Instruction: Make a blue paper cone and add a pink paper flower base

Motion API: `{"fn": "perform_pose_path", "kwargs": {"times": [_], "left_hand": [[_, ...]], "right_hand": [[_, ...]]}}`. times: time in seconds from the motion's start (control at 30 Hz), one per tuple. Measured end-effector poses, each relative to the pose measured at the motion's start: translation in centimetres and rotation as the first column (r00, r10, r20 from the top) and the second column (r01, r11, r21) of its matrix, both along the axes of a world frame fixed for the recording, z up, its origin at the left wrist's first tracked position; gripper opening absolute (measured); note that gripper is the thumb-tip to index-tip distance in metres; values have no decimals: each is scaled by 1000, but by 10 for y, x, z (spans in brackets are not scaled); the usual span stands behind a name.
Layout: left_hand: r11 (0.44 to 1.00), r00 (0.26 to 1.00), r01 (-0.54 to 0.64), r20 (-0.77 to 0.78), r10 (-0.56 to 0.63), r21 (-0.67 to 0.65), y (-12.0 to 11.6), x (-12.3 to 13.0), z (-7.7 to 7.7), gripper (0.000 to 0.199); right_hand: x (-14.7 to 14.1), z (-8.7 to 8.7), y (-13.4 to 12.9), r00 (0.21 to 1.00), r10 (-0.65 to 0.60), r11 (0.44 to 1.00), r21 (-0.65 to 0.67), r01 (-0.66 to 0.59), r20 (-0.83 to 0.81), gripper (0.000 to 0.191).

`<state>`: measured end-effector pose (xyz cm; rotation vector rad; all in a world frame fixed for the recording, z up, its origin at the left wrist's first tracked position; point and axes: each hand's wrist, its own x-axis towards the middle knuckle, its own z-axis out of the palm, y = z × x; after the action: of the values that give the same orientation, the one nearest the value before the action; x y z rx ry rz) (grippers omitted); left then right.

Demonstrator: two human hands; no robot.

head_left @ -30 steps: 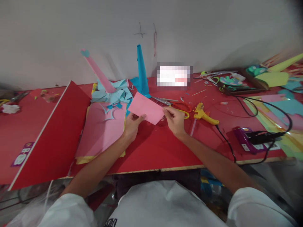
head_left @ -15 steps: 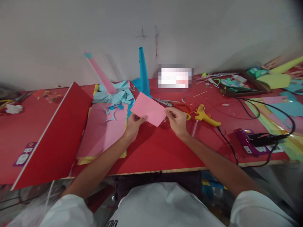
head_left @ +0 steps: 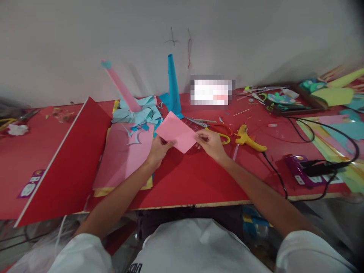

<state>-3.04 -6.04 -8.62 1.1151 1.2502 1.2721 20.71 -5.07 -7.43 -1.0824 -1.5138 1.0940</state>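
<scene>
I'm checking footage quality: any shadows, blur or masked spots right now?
Head view: pixel blocks mask a bright patch; a faint shadow lies on the wall beside the pink cone; the pink sheet looks fairly clear-edged; the upper right corner is dark.

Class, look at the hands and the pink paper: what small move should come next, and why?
Probably start curling the pink paper into a tube: the left hand and right hand grip it near opposite ends, it looks unrolled, and tapered pink and blue tubes stand behind it.
</scene>
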Motion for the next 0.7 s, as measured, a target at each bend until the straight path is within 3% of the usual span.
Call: {"fn": "perform_pose_path", "kwargs": {"times": [0.13, 0.27, 0.33, 0.7], "left_hand": [[995, 993, 97, -70, -97, -7, 4, -10, 3, 76], [951, 946, 303, -105, -307, -54, 2, -11, 5, 80], [934, 926, 354, -121, -358, -58, 1, -10, 6, 80], [941, 937, 333, -96, -337, -53, -3, -8, 10, 56]], "right_hand": [[5, 1, 7, 983, 145, 989, -3, -146, 114, 61], [4, 1, 7, 953, 190, 982, -22, -190, 234, 70], [3, -1, 6, 942, 211, 977, -63, -202, 261, 74], [3, -11, 9, 958, 158, 983, -130, -130, 241, 76]]}}
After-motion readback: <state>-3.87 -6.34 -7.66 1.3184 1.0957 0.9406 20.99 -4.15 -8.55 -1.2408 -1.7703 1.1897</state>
